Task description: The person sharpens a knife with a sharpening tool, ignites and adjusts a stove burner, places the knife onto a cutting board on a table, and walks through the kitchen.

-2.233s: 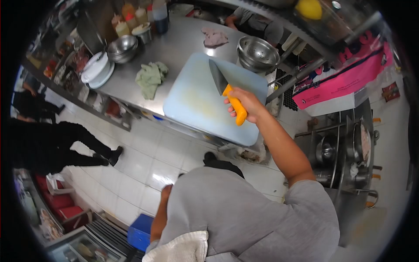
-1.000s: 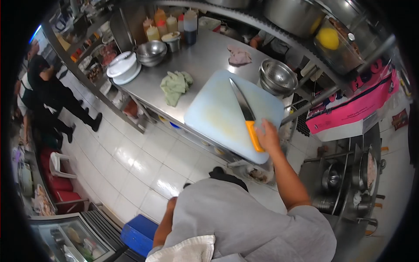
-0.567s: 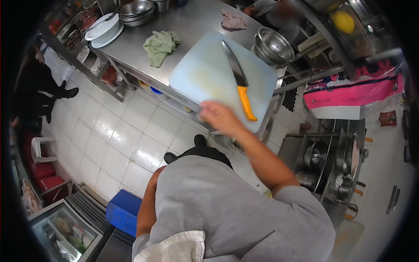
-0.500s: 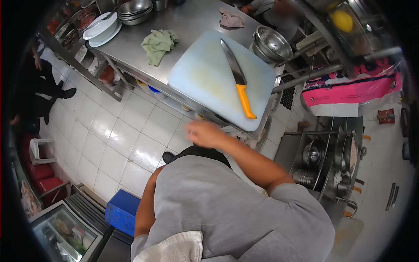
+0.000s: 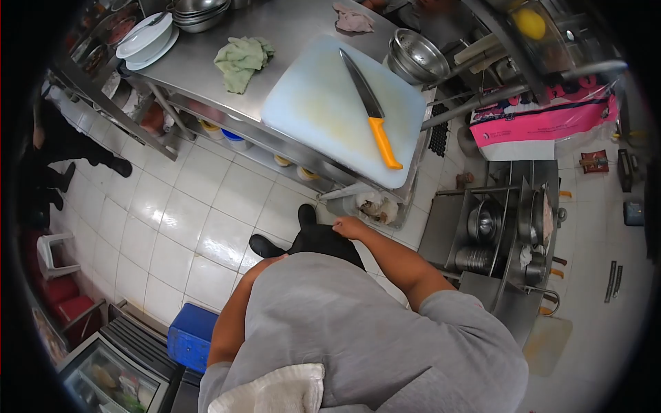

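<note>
My right hand [image 5: 350, 227] hangs beside my black trousers [image 5: 323, 242], its fingers curled inward; whatever may be inside them is hidden. Only a sliver of my left hand [image 5: 277, 259] shows at the edge of my grey shirt, fingers out of sight. In front of me, a white cutting board [image 5: 323, 113] lies on the corner of a steel table [image 5: 289, 31]. On the board rests a knife [image 5: 372, 103] with an orange handle pointing toward me; neither hand touches it. A green cloth [image 5: 242, 63] lies crumpled left of the board.
Steel bowls and a colander [image 5: 418, 55] stand behind the board. White dishes [image 5: 146, 40] sit at the table's left end. Below the board is a clear tub [image 5: 372, 206]. Shelves with pots [image 5: 485, 220] stand at right, a blue crate [image 5: 191, 336] at left. Another person's legs [image 5: 76, 141] show far left.
My right hand has dropped from in front of me to beside my thigh. The table and board sit slightly higher in view. At far left, the other person's leg has shifted.
</note>
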